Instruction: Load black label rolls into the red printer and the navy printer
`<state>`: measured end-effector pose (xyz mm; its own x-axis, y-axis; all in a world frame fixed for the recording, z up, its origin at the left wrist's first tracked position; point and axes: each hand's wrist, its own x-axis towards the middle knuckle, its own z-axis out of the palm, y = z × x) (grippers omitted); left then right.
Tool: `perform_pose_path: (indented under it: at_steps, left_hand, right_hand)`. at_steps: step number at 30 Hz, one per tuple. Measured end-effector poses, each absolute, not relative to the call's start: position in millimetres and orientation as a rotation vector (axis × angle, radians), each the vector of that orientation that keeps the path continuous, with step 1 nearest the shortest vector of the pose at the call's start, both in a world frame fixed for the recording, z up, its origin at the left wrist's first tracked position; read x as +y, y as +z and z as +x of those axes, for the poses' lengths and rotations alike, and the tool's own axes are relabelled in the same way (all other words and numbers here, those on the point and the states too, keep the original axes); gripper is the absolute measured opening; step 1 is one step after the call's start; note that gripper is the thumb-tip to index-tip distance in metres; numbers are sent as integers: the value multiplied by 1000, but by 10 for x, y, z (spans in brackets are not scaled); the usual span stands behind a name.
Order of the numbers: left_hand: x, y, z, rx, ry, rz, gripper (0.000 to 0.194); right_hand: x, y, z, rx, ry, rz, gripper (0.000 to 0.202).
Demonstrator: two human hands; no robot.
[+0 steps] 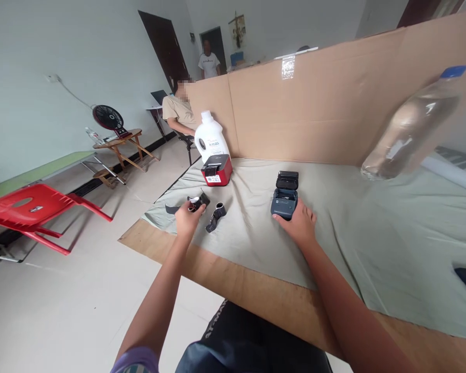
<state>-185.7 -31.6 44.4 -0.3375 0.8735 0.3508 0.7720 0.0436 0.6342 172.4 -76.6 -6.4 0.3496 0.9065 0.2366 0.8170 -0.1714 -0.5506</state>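
My left hand (pixel 188 217) is closed on a black roll (pixel 204 198) with a white core, above the cloth at the left; a dark strip trails out on its left side. Just right of it, a second black roll (pixel 219 208) lies on the cloth with its loose end pointing toward me. My right hand (pixel 301 223) grips the lower right side of a small dark blue printer (pixel 283 207), thumb along its front edge. The printer's lid (pixel 287 180) stands open at the back, and its inside shows.
A red and black box (pixel 224 173) and a white jug (pixel 210 137) stand at the back left of the cloth-covered table (pixel 252 238). Cardboard (pixel 314 109) closes off the back. A large bottle (pixel 411 129) stands tilted at right. Two people are beyond.
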Motion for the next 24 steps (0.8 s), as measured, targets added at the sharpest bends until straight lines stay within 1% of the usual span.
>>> perform_pose_path:
  at_steps: [3,7,10,12,17,19,21,24]
  left_hand:
    - [-453,252,-1793,2209,1145,1863,31]
    - [-510,166,-1707,2216,1143,1907,30]
    - [-510,154,-1729,2226,1146,1837,38]
    - [-510,145,-1755,2237,1082,1806,41]
    - [-547,163,-1748,2253,839,1772,34]
    - [-601,180,-1742,2244,787,1784,37]
    - [-681,181,-1771,2222,797,1798,41]
    - [-773,146,-1900,2248,943,1682,38]
  right_hand:
    - [-765,-71,1728,-1496,180,-2013,96]
    - [-764,-76,1729,-1495,157,-2012,95]
    - [-768,-61,1725,-1494,170,-2020,96]
    - [-772,-50,1722,-1494,180,-2022,97]
    - [-779,-53,1721,-1493,172,-2008,95]
    - [-779,-60,1721,-1491,165,-2000,94]
    - [-775,-63,1721,-1483,171,-2006,95]
    - [-769,-59,1724,-1481,185,-2017,98]
